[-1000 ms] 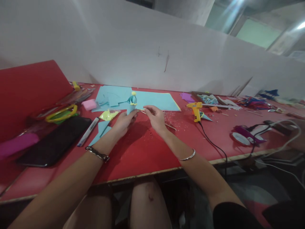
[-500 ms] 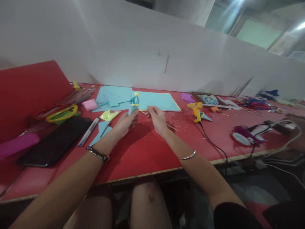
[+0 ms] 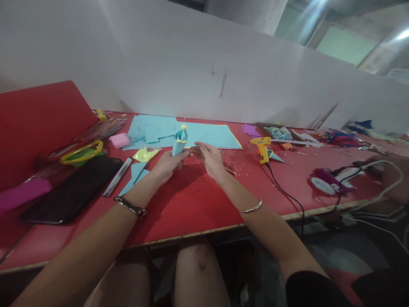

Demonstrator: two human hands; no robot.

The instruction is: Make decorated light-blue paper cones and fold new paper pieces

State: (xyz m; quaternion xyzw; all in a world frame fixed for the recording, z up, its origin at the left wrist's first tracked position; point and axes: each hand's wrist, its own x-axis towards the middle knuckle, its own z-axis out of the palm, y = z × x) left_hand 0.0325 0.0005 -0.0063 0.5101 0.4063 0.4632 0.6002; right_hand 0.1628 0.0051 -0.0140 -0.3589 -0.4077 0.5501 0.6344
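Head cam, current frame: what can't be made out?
All in the head view:
Light-blue paper piece: lower end hidden by the left hand.
Right hand: too blurred to tell whether it holds anything.
Blue pointed piece: partly hidden by the hot glue gun.
Marker: print too small, blurred.

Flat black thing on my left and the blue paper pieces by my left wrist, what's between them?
A white marker lies on the red table between the flat black thing and the blue paper pieces, in the head view.

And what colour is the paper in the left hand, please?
The paper is light blue, as the head view shows.
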